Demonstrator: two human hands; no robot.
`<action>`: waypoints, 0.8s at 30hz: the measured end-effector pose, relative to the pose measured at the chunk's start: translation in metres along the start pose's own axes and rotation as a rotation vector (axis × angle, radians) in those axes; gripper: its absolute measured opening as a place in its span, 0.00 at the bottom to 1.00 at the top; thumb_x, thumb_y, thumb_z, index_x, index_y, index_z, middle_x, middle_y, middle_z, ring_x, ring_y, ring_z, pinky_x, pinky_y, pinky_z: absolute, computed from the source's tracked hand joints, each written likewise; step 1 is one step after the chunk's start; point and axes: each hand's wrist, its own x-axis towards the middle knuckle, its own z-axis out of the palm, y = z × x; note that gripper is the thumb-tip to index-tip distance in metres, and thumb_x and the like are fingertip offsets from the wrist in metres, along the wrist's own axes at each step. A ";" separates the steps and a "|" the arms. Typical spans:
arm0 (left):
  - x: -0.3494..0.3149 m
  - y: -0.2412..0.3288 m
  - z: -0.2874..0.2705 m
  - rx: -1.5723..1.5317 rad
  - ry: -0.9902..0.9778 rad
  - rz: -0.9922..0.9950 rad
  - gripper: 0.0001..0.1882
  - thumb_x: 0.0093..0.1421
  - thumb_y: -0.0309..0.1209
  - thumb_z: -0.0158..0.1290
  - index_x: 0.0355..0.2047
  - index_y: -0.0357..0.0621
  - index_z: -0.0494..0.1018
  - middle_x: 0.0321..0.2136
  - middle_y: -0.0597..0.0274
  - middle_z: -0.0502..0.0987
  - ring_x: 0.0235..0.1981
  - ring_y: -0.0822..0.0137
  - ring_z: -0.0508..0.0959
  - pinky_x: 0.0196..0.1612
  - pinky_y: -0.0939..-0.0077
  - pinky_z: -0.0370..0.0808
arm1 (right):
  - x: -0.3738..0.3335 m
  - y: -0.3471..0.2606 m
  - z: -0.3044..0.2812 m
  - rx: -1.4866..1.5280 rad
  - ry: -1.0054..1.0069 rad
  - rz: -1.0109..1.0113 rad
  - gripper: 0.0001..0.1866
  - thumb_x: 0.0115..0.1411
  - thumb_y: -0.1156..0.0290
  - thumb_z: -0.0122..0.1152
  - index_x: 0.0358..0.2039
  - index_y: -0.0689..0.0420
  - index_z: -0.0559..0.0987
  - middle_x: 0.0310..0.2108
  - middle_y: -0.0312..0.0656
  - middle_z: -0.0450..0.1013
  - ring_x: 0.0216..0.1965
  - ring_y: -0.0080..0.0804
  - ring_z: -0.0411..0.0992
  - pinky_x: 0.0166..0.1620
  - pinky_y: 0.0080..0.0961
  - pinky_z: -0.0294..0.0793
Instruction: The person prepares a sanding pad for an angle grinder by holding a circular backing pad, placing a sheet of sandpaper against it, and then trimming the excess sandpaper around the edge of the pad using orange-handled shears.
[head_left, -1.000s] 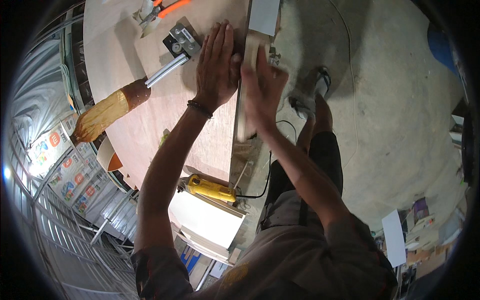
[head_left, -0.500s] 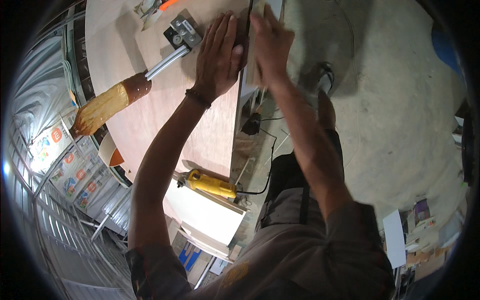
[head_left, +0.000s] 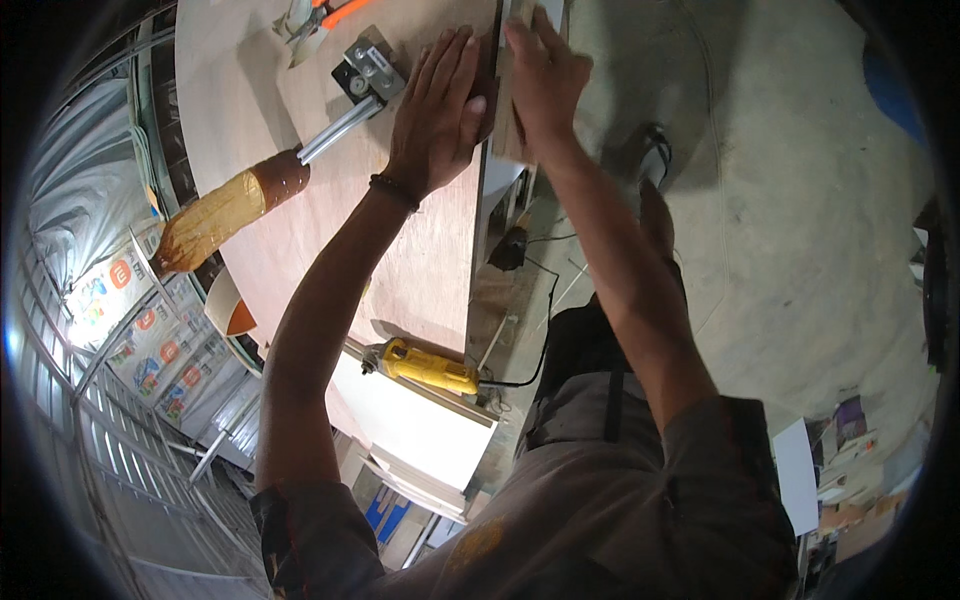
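Observation:
My left hand point(head_left: 436, 112) lies flat on a pale plywood panel point(head_left: 425, 265), fingers stretched out, close to the panel's right edge. Something dark shows beside its thumb, too hidden to name. Just across that edge, my right hand point(head_left: 548, 88) is closed on a light wooden piece point(head_left: 508, 125) held upright along the panel's side. Left of my left hand sits a metal bracket device point(head_left: 370, 72) with a silver bar point(head_left: 342, 130). The bar reaches to a long amber, bottle-like object point(head_left: 225, 212) with a brown end.
Orange-handled pliers point(head_left: 322, 20) lie at the panel's far end. A yellow corded power tool point(head_left: 425, 366) rests near the panel's near edge, by a white board point(head_left: 425, 430). A black cord point(head_left: 548, 310) hangs down on the right, above the concrete floor point(head_left: 790, 250).
The view has shifted slightly, bringing more of the pliers into sight. Both hands keep nearly the same places at the panel's edge.

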 end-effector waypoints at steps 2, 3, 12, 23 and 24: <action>-0.009 0.000 -0.001 0.005 -0.021 -0.040 0.32 0.76 0.41 0.37 0.73 0.34 0.55 0.73 0.43 0.58 0.75 0.43 0.56 0.76 0.46 0.53 | -0.029 0.001 -0.012 0.066 -0.010 0.046 0.37 0.63 0.49 0.68 0.62 0.67 0.78 0.24 0.37 0.75 0.30 0.20 0.69 0.39 0.27 0.75; -0.014 0.001 -0.002 0.006 -0.022 -0.047 0.32 0.76 0.41 0.37 0.73 0.34 0.55 0.73 0.43 0.58 0.75 0.43 0.56 0.76 0.46 0.53 | -0.054 -0.008 -0.019 0.009 -0.018 0.050 0.36 0.63 0.50 0.68 0.62 0.66 0.77 0.25 0.38 0.75 0.31 0.21 0.69 0.40 0.28 0.75; 0.001 -0.006 -0.006 0.012 -0.054 0.062 0.32 0.77 0.43 0.35 0.74 0.37 0.55 0.75 0.48 0.56 0.76 0.47 0.54 0.77 0.45 0.51 | 0.009 -0.002 -0.001 -0.125 0.001 0.102 0.38 0.64 0.49 0.66 0.68 0.60 0.74 0.43 0.49 0.73 0.47 0.36 0.71 0.54 0.32 0.71; -0.020 0.018 0.005 -0.020 0.117 -0.272 0.33 0.78 0.42 0.34 0.74 0.31 0.52 0.75 0.39 0.52 0.77 0.38 0.50 0.76 0.41 0.48 | -0.106 -0.054 -0.062 -0.007 -0.223 0.270 0.43 0.67 0.40 0.58 0.71 0.61 0.69 0.53 0.64 0.68 0.50 0.44 0.58 0.63 0.38 0.57; -0.021 0.019 0.004 0.050 0.099 -0.264 0.33 0.77 0.42 0.35 0.74 0.29 0.52 0.75 0.38 0.53 0.77 0.39 0.51 0.76 0.44 0.48 | -0.109 -0.058 -0.051 -0.073 -0.251 0.231 0.43 0.67 0.40 0.58 0.71 0.62 0.69 0.53 0.64 0.69 0.52 0.45 0.58 0.64 0.39 0.56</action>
